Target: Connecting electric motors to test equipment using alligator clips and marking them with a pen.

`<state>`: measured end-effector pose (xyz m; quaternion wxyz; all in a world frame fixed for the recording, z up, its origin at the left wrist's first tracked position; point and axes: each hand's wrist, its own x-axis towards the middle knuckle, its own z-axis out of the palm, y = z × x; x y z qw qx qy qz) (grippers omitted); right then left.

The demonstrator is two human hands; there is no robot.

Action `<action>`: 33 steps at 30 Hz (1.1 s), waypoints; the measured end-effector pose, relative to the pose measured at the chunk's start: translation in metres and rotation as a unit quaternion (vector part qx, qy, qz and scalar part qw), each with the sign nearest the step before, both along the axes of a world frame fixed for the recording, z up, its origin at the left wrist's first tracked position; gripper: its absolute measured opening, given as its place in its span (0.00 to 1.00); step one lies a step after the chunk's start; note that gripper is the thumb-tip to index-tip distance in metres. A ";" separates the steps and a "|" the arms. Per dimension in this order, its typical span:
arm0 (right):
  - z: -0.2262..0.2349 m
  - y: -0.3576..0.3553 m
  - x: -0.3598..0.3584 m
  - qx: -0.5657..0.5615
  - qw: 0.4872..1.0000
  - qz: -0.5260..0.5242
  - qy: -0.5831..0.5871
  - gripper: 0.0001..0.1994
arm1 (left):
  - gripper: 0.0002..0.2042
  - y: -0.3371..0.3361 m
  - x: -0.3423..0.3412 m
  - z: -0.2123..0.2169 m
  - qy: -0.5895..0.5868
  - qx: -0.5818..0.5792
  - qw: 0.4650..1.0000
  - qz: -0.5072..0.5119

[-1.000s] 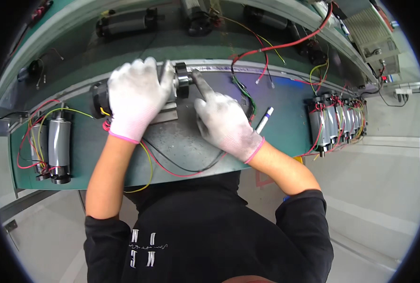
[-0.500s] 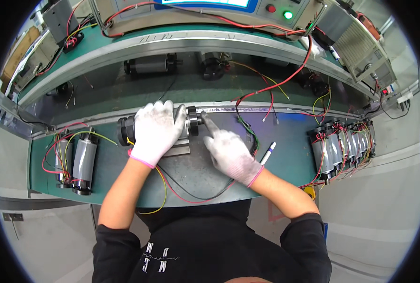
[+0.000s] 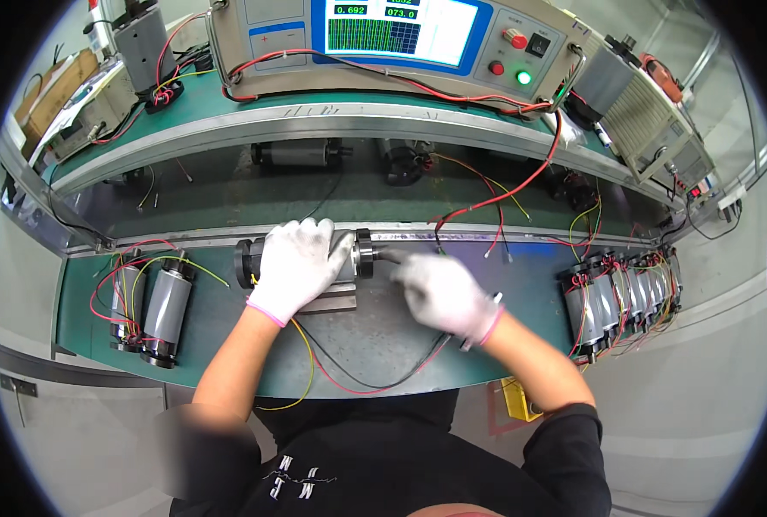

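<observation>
- Motor (image 3: pixel 365 252), lying on its side near the centre of the frame, has the gloved fingers of both hands about it.
- The left hand (image 3: pixel 299 269) curls over the top of its body, fingers closed down on it and thumb toward the right end.
- The right hand (image 3: pixel 444 293) is blurred; one dark-tipped finger reaches left to the shaft (image 3: pixel 378 255) at the motor's right end. I cannot tell whether it touches or pinches it, nor how far the other fingers are bent.
- The step in hand looks to be work at the shaft with the body steadied; as I judge it, the next move calls for a firm left hold and a light, aligned right fingertip.
- The motor looks like a grey cylinder with black ends, its middle hidden by the glove.
- Just below it, a grey metal block (image 3: pixel 332 302) sits on the green surface (image 3: pixel 521 314).
- Yellow, red and black wires (image 3: pixel 308 366) loop toward the surface's lower edge; where they join is hidden.
- Farther out, two similar motors (image 3: pixel 168 312) stand at left, and a row of motors (image 3: pixel 583 314) at right.
- A lit instrument (image 3: pixel 485 52) occupies the top of the frame.
</observation>
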<state>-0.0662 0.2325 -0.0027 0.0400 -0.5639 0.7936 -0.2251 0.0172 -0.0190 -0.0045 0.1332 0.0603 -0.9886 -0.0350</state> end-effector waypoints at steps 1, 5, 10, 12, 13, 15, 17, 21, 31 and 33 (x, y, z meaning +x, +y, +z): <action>0.017 0.000 -0.009 -0.082 0.996 -0.026 0.030 0.17 | 0.20 -0.002 0.000 -0.001 0.008 0.003 1.000 -0.017; 0.089 0.005 -0.062 -0.262 0.924 -0.110 0.256 0.29 | 0.20 -0.001 0.000 -0.005 0.025 -0.008 1.000 -0.010; 0.109 0.004 -0.099 -0.225 0.899 -0.237 0.291 0.36 | 0.20 0.002 0.000 -0.004 0.024 -0.006 1.000 0.005; 0.104 0.002 -0.104 -0.209 0.903 -0.253 0.277 0.35 | 0.20 0.002 -0.001 -0.004 0.015 0.003 1.000 0.017; 0.102 0.001 -0.105 -0.197 0.910 -0.246 0.270 0.35 | 0.20 0.001 -0.001 -0.004 0.028 0.004 1.000 0.008; 0.102 -0.002 -0.105 -0.188 0.904 -0.267 0.275 0.34 | 0.20 0.000 -0.001 -0.006 0.025 0.011 1.000 0.008; 0.107 -0.007 -0.102 -0.179 0.900 -0.291 0.270 0.33 | 0.20 -0.001 -0.001 -0.009 0.024 0.015 1.000 0.010; 0.122 -0.019 -0.088 -0.130 0.890 -0.327 0.291 0.28 | 0.20 0.000 -0.001 -0.011 0.040 0.012 0.999 0.002; 0.122 0.021 -0.061 -0.026 0.944 -0.201 0.259 0.24 | 0.24 0.000 -0.001 -0.009 0.081 -0.069 0.994 0.006; 0.077 0.050 -0.030 0.139 0.982 -0.088 0.091 0.25 | 0.24 -0.001 -0.004 -0.017 0.035 -0.080 0.996 0.019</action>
